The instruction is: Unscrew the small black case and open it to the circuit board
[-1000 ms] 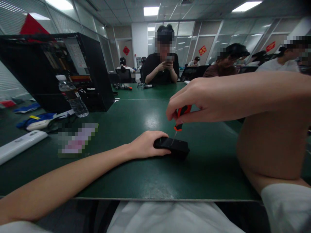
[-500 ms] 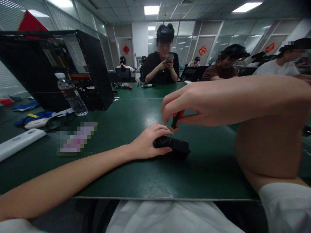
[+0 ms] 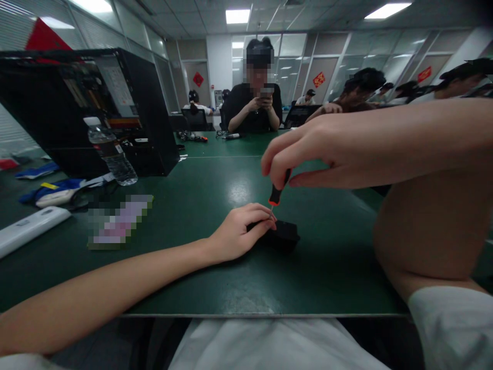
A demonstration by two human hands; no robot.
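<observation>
My right hand (image 3: 308, 154) grips a screwdriver (image 3: 275, 195) with a black and red-orange handle, held steeply with its metal shaft pointing down. Beneath it, a black box-shaped part (image 3: 285, 235) lies on the green table. My left hand (image 3: 241, 231) rests at the left end of this part, its thumb and fingertips pinched together around the lower shaft. The screwdriver's tip is hidden by those fingertips, and so is the left end of the black part.
On the left stand an open black computer case (image 3: 150, 113) and a water bottle (image 3: 111, 151). Nearer lie blue-and-white gloves (image 3: 57, 192), a long white object (image 3: 33, 228) and a blurred flat item (image 3: 121, 221). Across the table a person (image 3: 252, 105) holds a phone.
My left thumb has moved up from the black part's near side to meet the fingertips at the shaft. My right hand has shifted slightly up and right, its fingers lower over the handle.
</observation>
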